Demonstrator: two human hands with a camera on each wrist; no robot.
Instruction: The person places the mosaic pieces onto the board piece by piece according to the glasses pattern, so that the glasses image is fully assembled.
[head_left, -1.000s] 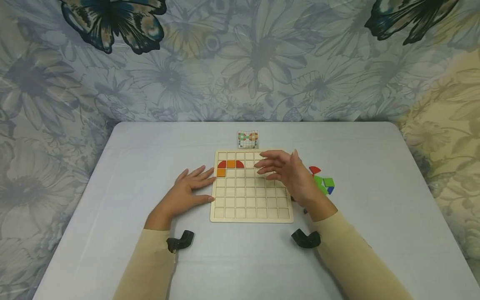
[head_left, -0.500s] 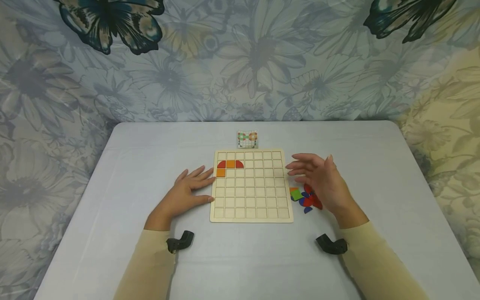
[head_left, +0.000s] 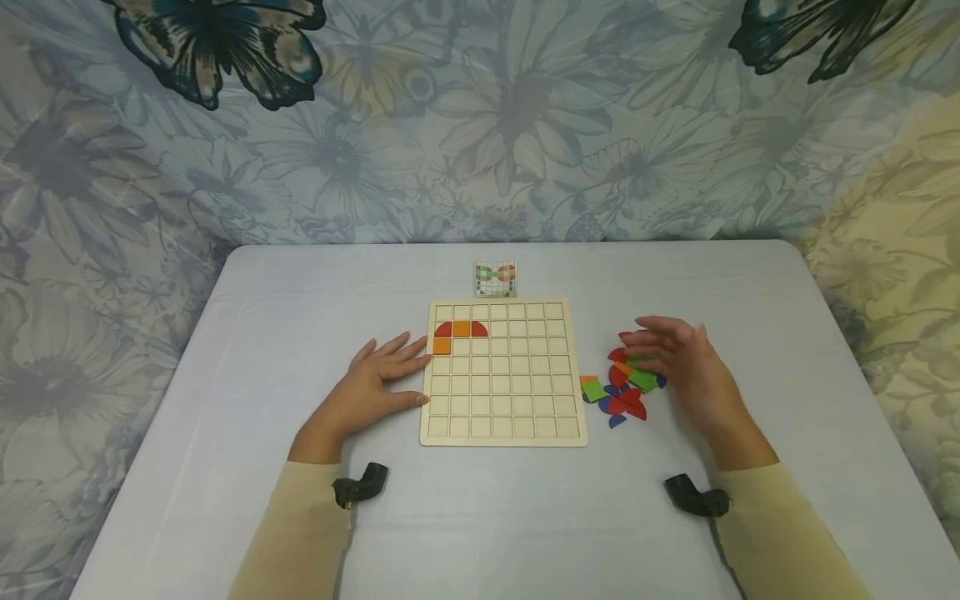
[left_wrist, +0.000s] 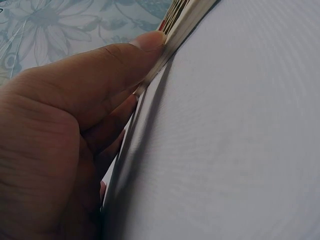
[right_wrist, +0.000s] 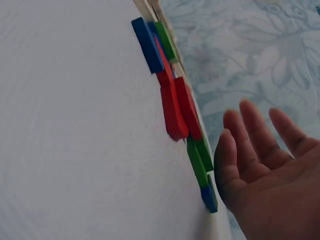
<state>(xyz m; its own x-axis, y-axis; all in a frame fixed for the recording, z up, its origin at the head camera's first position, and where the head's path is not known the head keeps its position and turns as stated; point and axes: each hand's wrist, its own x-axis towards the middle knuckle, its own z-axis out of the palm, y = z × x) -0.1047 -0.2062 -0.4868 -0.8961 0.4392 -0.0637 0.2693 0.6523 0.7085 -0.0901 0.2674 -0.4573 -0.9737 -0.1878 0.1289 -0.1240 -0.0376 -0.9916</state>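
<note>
A square wooden grid board (head_left: 501,400) lies on the table. In its upper left cells sit two red quarter-round pieces (head_left: 479,330), with an orange square (head_left: 462,328) between them and another orange square (head_left: 442,346) below. My left hand (head_left: 369,392) lies spread at the board's left edge, thumb and fingertips touching it; the left wrist view shows the thumb (left_wrist: 115,60) against the edge. Over the far right of a loose pile of red, green, blue and orange pieces (head_left: 626,404), my right hand (head_left: 697,387) hovers with relaxed fingers, holding nothing. Its fingers hide part of the pile.
A small card (head_left: 495,278) with a coloured grid pattern lies just beyond the board. The white table (head_left: 300,300) ends at a floral backdrop (head_left: 517,133). A black wrist mount (head_left: 697,497) sticks out from the right sleeve, another from the left.
My right hand has moved right, from above the board to the far side of the loose pieces, uncovering much of the pile. The left hand and the board have stayed in place.
</note>
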